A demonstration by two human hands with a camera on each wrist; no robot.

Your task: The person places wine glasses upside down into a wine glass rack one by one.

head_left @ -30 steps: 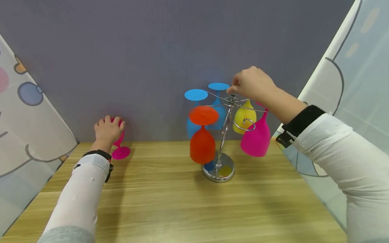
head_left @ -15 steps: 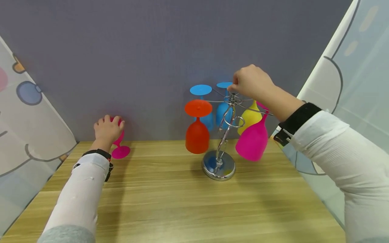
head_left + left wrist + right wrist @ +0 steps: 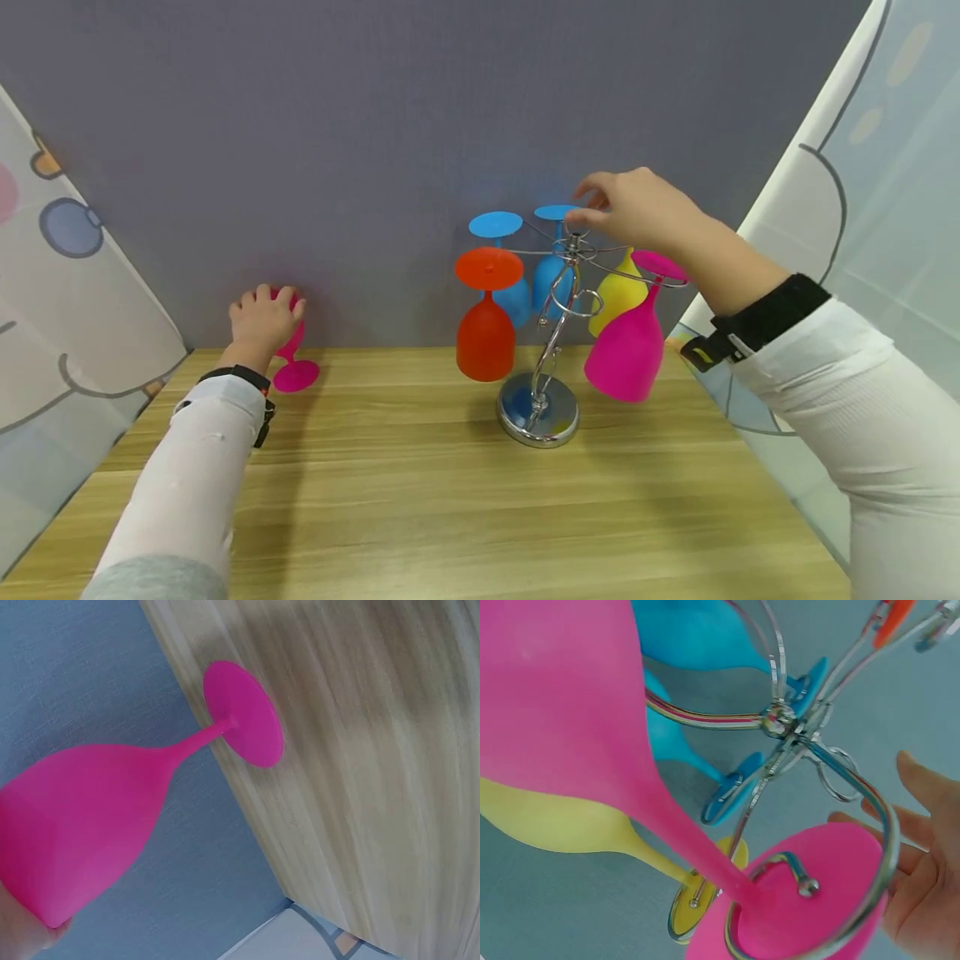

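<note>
At the back left, my left hand grips the bowl of a pink wine glass from above. The glass stands upright, its round foot on the table. A chrome wine glass rack stands right of centre, with glasses hanging upside down by their feet. My right hand is at the rack's top ring, thumb and fingers spread apart with nothing between them. Nearest below it hangs a pink wine glass, tilted. A yellow glass, an orange glass and two blue glasses hang around the rack.
The wooden table meets a grey panel behind the rack. Patterned curtains flank it on both sides. One curled hook at the rack's front holds no glass.
The rack has turned, shifting the glasses and bringing the bare hook to the front; it is now still. My right fingers have parted from the top ring. The left hand stays put.
</note>
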